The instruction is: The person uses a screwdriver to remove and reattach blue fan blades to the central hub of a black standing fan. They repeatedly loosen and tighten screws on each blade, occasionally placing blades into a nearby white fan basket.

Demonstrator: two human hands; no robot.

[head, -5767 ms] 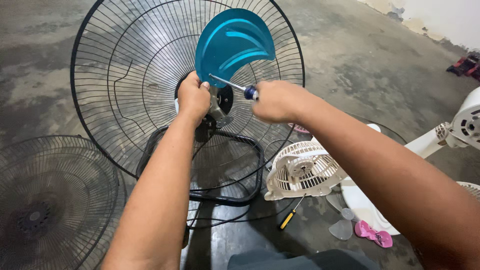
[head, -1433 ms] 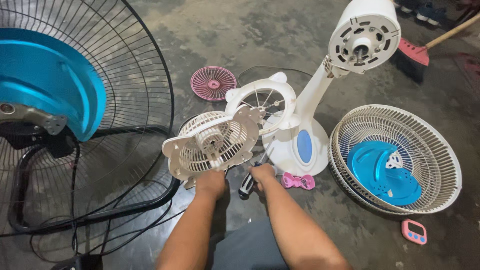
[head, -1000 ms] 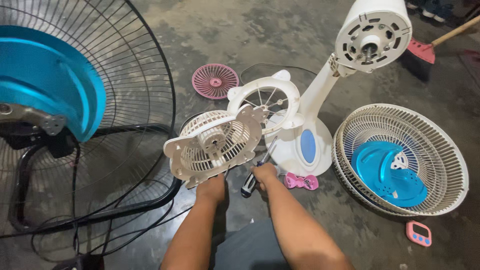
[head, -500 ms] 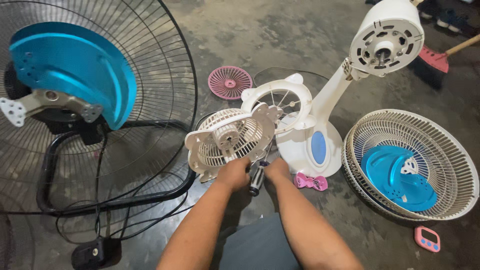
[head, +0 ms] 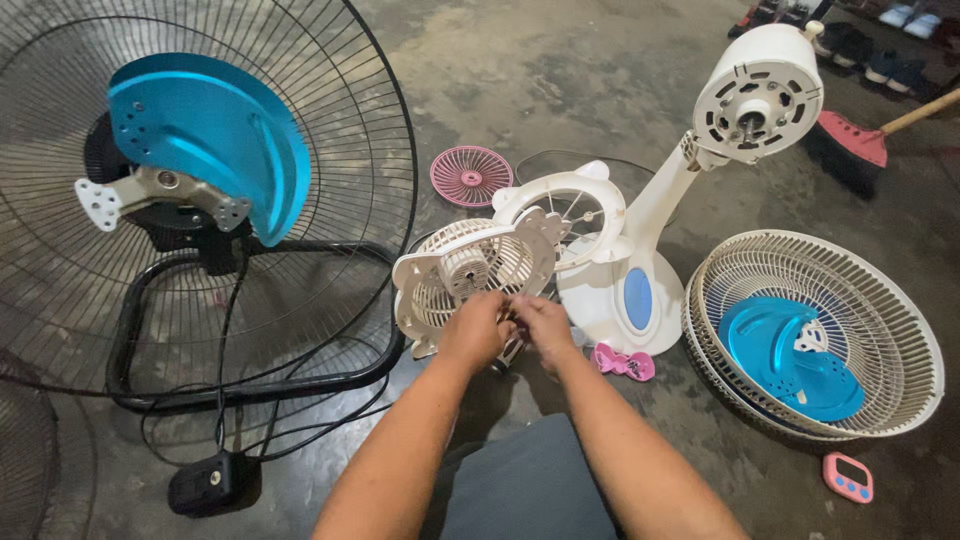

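A small cream fan housing (head: 470,275) with a slotted grille lies tilted on the concrete floor just ahead of me. My left hand (head: 475,328) grips its lower front edge. Beside it, my right hand (head: 545,325) is closed, fingertips pinched at the grille. The dark handle of a screwdriver (head: 503,358) peeks out below, between the two hands. Most of the tool is hidden by my fingers.
A big black wire fan guard (head: 330,120) with a blue blade (head: 215,140) stands on the left, its cable and switch box (head: 210,482) on the floor. A white fan stand (head: 640,270) and a cream grille holding blue blades (head: 900,330) are on the right, with pink items around.
Over the last seconds I turned from the big black fan to the small cream one. My hands have risen from below it and closed together on its front.
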